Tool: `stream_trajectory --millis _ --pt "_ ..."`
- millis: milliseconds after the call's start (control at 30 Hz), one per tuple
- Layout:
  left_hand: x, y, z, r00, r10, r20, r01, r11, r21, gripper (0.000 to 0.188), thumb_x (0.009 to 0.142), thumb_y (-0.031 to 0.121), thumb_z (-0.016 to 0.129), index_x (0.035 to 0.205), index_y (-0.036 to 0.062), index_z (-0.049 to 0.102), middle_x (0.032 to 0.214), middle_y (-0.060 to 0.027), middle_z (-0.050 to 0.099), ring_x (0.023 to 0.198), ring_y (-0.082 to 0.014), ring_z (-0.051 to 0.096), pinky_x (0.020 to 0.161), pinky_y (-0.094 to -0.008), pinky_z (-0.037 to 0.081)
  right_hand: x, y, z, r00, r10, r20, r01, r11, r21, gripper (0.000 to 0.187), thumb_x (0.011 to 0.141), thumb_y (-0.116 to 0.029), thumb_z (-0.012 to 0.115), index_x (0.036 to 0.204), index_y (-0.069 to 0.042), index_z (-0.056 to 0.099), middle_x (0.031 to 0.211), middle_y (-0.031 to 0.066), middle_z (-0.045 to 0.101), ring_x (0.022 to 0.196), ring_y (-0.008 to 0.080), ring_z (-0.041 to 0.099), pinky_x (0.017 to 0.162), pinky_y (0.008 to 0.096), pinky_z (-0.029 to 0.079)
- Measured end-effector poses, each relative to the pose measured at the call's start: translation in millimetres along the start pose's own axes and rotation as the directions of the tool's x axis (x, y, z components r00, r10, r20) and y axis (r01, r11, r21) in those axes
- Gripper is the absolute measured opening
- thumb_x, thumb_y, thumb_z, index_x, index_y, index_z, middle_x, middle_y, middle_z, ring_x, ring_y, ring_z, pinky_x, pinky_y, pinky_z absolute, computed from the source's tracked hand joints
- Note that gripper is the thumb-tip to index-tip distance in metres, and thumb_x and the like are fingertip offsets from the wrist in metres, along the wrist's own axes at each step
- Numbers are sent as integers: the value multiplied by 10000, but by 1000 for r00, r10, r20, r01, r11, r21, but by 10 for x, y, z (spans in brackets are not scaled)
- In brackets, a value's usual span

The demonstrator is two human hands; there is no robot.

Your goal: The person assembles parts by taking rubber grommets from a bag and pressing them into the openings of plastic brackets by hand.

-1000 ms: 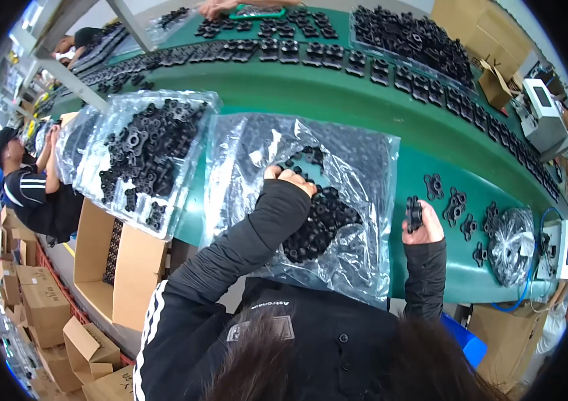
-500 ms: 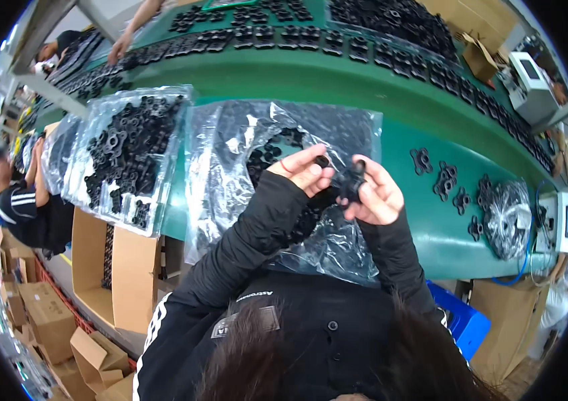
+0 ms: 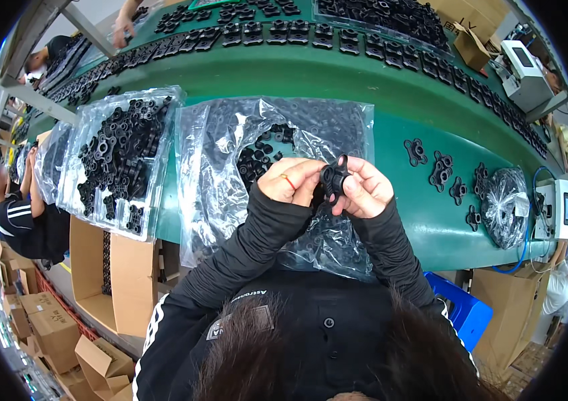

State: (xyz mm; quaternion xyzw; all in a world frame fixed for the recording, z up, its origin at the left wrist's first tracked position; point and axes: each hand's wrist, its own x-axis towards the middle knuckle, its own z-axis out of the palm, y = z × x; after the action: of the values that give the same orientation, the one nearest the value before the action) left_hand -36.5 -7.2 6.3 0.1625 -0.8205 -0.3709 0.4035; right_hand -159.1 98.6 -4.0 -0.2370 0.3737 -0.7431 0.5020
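A black plastic part with rounded lobes [image 3: 334, 179] is held up over the bag, upright between my hands. My right hand [image 3: 372, 192] is closed on its right side, thumb in front and fingers behind. My left hand [image 3: 290, 182] pinches at the part's left side, where the small black ring it carries meets the part; the fingertips hide most of that ring. Under my hands lies a clear plastic bag [image 3: 210, 180], its torn opening showing several small black round pieces [image 3: 257, 157].
On the left, a clear tray or bag [image 3: 173, 110] holds piled black lobed parts. More such parts [image 3: 441, 170] lie on the green table at right, beside a crumpled plastic bag [image 3: 506, 207]. Behind runs a green belt [image 3: 284, 67] lined with parts. Co-workers stand at left.
My left hand has moved right, bringing the small black ring from apart to against the lobed part. My right hand has shifted slightly left and turned the part more upright.
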Motion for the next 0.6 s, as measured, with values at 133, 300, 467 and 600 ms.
stream_trajectory --millis 133,300,467,600 --pt "56 -61 -63 997 51 53 -42 987 -157 100 776 31 581 872 23 611 836 -77 599 717 -124 545 627 -238 455 -13 21 -47 999 37 -26 -36 997 61 376 807 -29 531 1147 57 397 893 177 544 651 172 564 494 224 516" --pt "-26 14 -33 937 -311 158 347 784 -515 95 767 15 572 852 13 613 844 -68 597 727 -124 539 634 -247 454 -28 8 20 999 0 -50 -1 1000 -25 370 799 -28 546 1132 55 408 884 170 540 645 168 558 495 225 513" --pt "7 90 -42 817 -490 303 528 426 -735 150 779 25 549 923 15 591 862 -67 591 719 -126 541 636 -245 452 -54 -31 83 991 -95 -98 71 973 -217 364 785 -20 562 1112 49 420 877 161 538 639 165 551 496 227 508" --pt "-133 -14 52 840 -490 231 505 552 -663 270 781 12 550 1047 23 505 899 -80 595 723 -129 562 655 -234 455 -91 70 111 972 -175 -155 118 939 -322 362 774 -13 572 1101 43 426 875 156 538 636 165 548 498 228 505"
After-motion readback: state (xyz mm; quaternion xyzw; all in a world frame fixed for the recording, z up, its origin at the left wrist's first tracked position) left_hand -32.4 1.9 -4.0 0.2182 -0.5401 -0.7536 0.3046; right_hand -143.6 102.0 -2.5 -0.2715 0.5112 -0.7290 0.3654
